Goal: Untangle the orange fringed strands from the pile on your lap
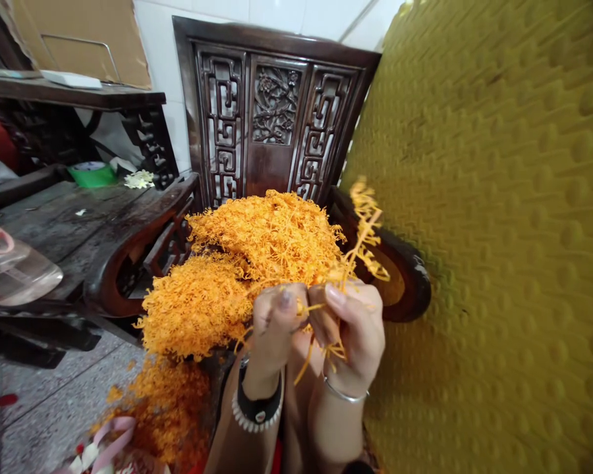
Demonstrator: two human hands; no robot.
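Observation:
Both my hands are raised together in front of a big heap of orange stringy strands [247, 263] piled on a dark carved wooden chair [277, 112]. My left hand [274, 329] is closed, pinching thin orange strands. My right hand [353, 322] is closed on a small bunch of orange strands [363, 230] that sticks up above its fingers, with loose ends hanging below. The two hands touch at the fingertips. A black watch and a bead bracelet sit on my left wrist, a thin bangle on my right.
A yellow bumpy sheet [499, 230] fills the right side. More orange strands [163, 408] lie lower left over the tiled floor. A dark wooden table [64, 217] at left carries a green tape roll [93, 173]. A clear plastic bottle [14, 270] pokes in at far left.

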